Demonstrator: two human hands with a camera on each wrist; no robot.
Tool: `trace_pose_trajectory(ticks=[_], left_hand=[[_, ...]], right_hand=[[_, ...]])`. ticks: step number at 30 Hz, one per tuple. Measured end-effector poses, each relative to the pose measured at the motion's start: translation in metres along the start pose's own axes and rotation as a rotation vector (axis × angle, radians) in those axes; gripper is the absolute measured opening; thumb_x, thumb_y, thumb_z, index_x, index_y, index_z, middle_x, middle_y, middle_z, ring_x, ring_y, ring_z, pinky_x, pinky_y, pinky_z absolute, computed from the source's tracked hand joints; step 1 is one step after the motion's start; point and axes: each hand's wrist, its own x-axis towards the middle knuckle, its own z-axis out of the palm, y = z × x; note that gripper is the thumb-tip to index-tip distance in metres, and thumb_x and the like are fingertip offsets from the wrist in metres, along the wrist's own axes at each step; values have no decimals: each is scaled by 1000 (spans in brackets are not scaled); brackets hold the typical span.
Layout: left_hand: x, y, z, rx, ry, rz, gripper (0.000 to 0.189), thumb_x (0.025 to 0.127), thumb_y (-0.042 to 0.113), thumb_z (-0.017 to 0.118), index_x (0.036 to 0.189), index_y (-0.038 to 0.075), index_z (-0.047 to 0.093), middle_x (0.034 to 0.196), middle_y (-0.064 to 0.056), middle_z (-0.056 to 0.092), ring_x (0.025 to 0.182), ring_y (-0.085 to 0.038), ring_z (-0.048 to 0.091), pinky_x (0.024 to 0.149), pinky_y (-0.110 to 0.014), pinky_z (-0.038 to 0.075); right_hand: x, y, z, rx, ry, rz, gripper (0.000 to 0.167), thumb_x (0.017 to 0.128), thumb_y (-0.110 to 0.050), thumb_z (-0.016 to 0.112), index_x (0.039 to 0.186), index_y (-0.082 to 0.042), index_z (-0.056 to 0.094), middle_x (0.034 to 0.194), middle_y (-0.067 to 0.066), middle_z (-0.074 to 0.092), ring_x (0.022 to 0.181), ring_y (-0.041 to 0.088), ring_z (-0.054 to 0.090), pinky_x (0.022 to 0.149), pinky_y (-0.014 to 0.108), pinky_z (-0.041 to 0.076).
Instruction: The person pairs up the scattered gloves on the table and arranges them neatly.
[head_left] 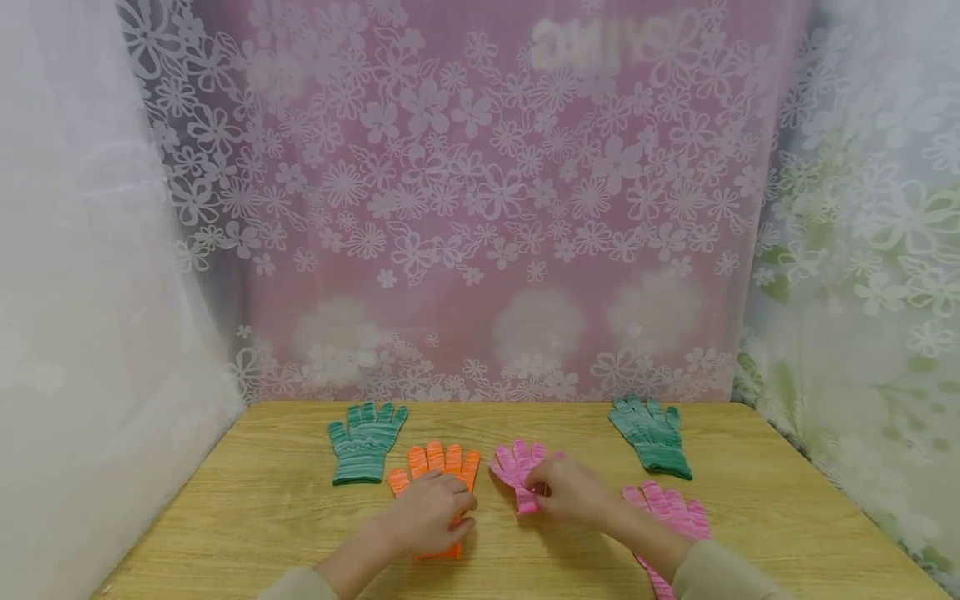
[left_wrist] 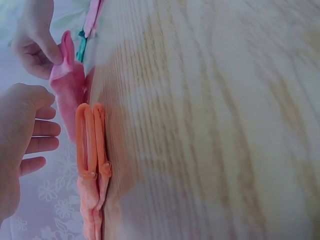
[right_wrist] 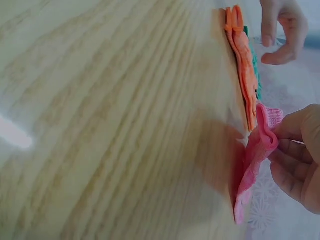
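Note:
My right hand (head_left: 572, 492) pinches a pink knit glove (head_left: 516, 468) at its cuff, in the middle of the table. In the right wrist view the cuff (right_wrist: 270, 131) is raised off the wood while the finger end hangs lower. My left hand (head_left: 435, 510) hovers over the orange gloves (head_left: 441, 458), its fingers loosely bent and holding nothing. Two orange cuffs (left_wrist: 90, 140) lie one on the other in the left wrist view. Another pink glove (head_left: 670, 508) lies flat to the right, partly covered by my right forearm.
A green glove (head_left: 365, 450) lies at the back left of the wooden table (head_left: 247, 500), and a second green glove (head_left: 652, 437) at the back right. A flowered pink curtain (head_left: 480, 208) hangs behind the table's far edge, with pale sheets at both sides.

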Motion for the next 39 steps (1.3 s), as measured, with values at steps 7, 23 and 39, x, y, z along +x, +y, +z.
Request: trace_pose_trajectory(ticks=[7,23,39], left_hand=[[5,4,-1,19,-53,-3,9,85,26,65,88,17,67,80,11,59,76,-4,54,69,-23,40],[8,6,6,79,0,55,9,83,29,65,86,21,65,81,12,57,76,-4,54,69,-22,42],[20,20,23,69,-49,253,13,86,33,60,93,24,65,85,12,52,79,-4,48,78,-21,38]], right_hand=[[0,-6,9,73,-60,6,14,69,0,66,79,-10,68,68,-10,59,62,-2,48,56,19,42],[-4,-18,22,104,-137,56,11,70,-3,69,78,-10,67,67,-11,55,62,-1,44,58,21,41],[-17,-9,17,212,-191,-65,15,72,3,68,72,-11,64,74,-12,54,70,-3,47,64,17,43]])
